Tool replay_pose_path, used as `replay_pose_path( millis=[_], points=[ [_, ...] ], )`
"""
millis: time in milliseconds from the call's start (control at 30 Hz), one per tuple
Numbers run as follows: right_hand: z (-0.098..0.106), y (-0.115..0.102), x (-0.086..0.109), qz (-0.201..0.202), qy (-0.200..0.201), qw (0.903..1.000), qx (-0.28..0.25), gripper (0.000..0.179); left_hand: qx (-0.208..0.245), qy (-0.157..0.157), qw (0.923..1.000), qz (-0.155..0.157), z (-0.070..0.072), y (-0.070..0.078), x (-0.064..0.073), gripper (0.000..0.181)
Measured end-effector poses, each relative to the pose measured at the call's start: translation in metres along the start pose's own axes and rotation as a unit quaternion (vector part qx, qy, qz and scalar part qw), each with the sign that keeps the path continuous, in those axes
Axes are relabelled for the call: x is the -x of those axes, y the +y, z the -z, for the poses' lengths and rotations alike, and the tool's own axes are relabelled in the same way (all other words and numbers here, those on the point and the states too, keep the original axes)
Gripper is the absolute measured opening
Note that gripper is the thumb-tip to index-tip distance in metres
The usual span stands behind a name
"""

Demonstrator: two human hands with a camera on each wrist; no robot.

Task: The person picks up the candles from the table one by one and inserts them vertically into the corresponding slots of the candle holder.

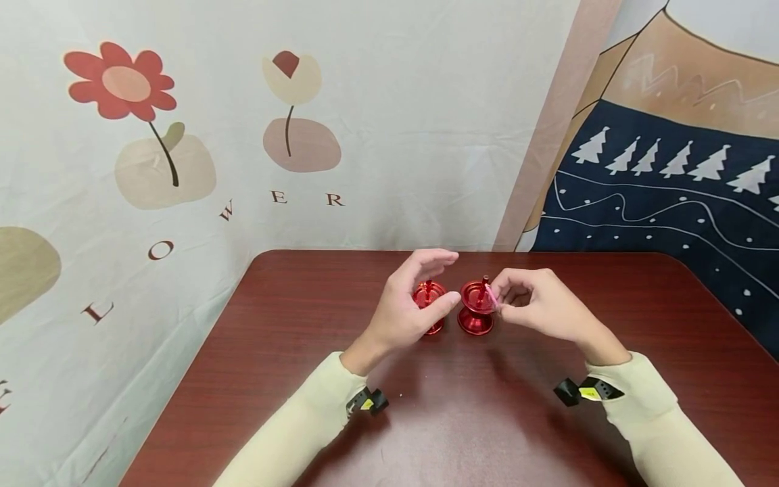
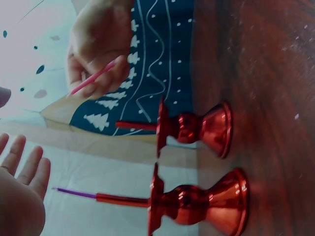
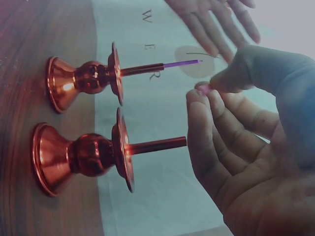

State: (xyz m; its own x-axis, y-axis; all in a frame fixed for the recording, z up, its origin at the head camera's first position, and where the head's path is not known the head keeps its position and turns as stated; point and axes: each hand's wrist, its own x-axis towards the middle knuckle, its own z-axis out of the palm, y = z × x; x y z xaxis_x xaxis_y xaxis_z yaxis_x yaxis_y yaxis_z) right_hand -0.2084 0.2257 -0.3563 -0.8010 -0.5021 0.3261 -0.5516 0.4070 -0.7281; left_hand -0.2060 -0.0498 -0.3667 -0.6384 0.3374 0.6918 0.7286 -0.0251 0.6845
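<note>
Two shiny red metal candlesticks stand upright side by side on the table. A thin purple candle (image 2: 75, 192) sticks out of the tube of the left candlestick (image 3: 92, 77). The tube of the right candlestick (image 1: 476, 320) holds no candle. My right hand (image 1: 544, 301) pinches a thin pink candle (image 2: 92, 79) between thumb and fingertips, beside that tube's top in the head view. Around the left candlestick, partly hiding it in the head view, my left hand (image 1: 402, 304) is held with fingers extended and thumb apart, gripping nothing.
The dark reddish-brown table (image 1: 438, 433) has rounded back corners. Behind it hangs a pale cloth (image 1: 414, 169) printed with flowers and letters, and at the right a dark blue cloth (image 1: 669, 210) with white trees. Each wrist carries a small black camera (image 1: 568, 392).
</note>
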Motion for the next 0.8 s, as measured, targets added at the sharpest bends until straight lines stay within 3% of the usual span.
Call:
replay_pose_path(
  millis=[233,333,800],
  points=[
    [0.004,0.003,0.0,-0.018,0.049,0.9985,-0.019,0.012,-0.012,-0.056,0.9922,0.111,-0.017,-0.004,0.007,0.063],
    [0.004,0.004,-0.001,-0.03,0.067,0.9968,-0.03,0.011,-0.006,-0.071,0.9872,0.143,-0.023,-0.007,0.01,0.067],
    [0.0,0.016,-0.005,-0.05,0.111,0.9911,-0.053,0.01,-0.043,-0.112,0.9752,0.186,-0.036,-0.016,0.016,0.079]
  ],
)
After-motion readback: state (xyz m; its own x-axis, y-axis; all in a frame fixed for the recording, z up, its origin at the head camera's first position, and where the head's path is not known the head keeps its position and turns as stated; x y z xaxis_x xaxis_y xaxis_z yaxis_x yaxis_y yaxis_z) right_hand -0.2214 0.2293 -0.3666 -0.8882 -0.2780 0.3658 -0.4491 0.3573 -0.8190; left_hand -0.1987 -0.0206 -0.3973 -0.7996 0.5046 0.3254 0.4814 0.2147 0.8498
